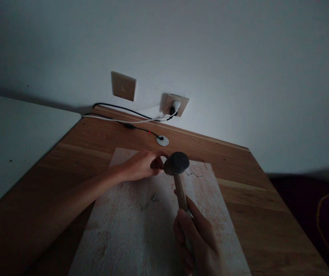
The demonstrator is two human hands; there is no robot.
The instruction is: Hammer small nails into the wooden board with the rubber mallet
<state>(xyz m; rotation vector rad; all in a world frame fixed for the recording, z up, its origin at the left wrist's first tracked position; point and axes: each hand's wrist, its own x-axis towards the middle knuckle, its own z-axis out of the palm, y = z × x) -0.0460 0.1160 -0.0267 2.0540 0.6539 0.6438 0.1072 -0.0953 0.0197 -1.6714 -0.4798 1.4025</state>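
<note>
My right hand (194, 234) is wrapped around the handle of a rubber mallet (177, 163) with a black head. The mallet head hangs over the far part of a whitish, worn board (121, 230), right beside my left hand (143, 165). Thumb and forefinger of my left hand are curled into a pinch close to the board; whatever they hold is hidden by the mallet head. Two thin nails (198, 176) show at the board's surface right of the head. A small cluster of nails (154, 198) lies on the board nearer to me.
The board rests on a wooden desk (253, 214) against a pale wall. Behind it are a cable grommet (162, 140), black and white cables (129, 119), a socket with plugs (176, 105) and a wall plate (124, 86). A white panel (23, 142) borders the left.
</note>
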